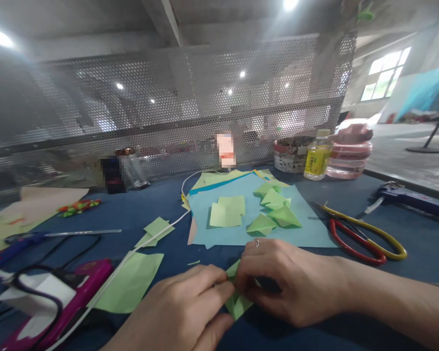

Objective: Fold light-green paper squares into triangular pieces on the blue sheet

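Note:
Both of my hands are on a small folded piece of green paper (238, 304) low in the middle of the view. From the left, my left hand (190, 302) presses its fingers on the paper's edge. Fingers bent, my right hand (278, 278) pinches the other side and wears a ring. My fingers hide part of the folds. Just beyond them, light blue sheets (205, 236) carry a few flat green squares (227, 212) and several folded green paper pieces (280, 212).
Scissors (366, 234) with red and yellow handles lie at right, near a blue-handled tool (417, 200). A magenta power strip (91, 273) with cables is at left. A white cable (131, 253) crosses a green sheet (131, 282). Bottles (317, 158) and a basket (292, 156) stand behind.

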{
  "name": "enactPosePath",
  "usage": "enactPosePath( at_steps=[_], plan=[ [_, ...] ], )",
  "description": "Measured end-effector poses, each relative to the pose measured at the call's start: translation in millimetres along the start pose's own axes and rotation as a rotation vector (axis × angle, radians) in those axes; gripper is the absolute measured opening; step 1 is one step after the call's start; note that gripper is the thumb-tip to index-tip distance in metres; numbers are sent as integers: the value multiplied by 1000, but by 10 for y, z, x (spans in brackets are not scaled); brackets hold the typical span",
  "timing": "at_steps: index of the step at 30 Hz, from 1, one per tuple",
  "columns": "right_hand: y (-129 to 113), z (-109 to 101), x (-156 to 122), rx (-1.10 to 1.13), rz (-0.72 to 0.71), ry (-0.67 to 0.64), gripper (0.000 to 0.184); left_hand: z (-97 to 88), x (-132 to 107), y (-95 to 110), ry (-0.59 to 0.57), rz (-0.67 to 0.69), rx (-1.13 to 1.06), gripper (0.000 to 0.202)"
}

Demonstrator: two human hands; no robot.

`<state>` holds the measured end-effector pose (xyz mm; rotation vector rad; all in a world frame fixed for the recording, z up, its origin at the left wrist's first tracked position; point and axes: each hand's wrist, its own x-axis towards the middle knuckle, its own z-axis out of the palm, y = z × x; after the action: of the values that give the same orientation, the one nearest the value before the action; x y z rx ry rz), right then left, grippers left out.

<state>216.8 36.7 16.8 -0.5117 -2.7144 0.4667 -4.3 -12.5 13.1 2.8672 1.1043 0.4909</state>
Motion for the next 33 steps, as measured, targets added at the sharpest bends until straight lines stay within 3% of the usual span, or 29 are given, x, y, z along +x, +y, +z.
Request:
enactPosePath(
  at_steps=[3,10,17,26,33],
  plan=[
    [-5,11,1,32,-10,-5,20,5,12,6,-51,-2,1,16],
    [41,8,-4,38,-17,-39,17,19,-9,1,-3,36,-59,17],
    [18,-4,2,40,-4,-51,21,27,2,-2,-47,61,-70,22],
    [23,19,-4,70,7,-1,26,80,11,21,255,75,14,28],
    [15,17,-6,126,29,4,18,90,37,-6,161,31,-25,27]
  ],
)
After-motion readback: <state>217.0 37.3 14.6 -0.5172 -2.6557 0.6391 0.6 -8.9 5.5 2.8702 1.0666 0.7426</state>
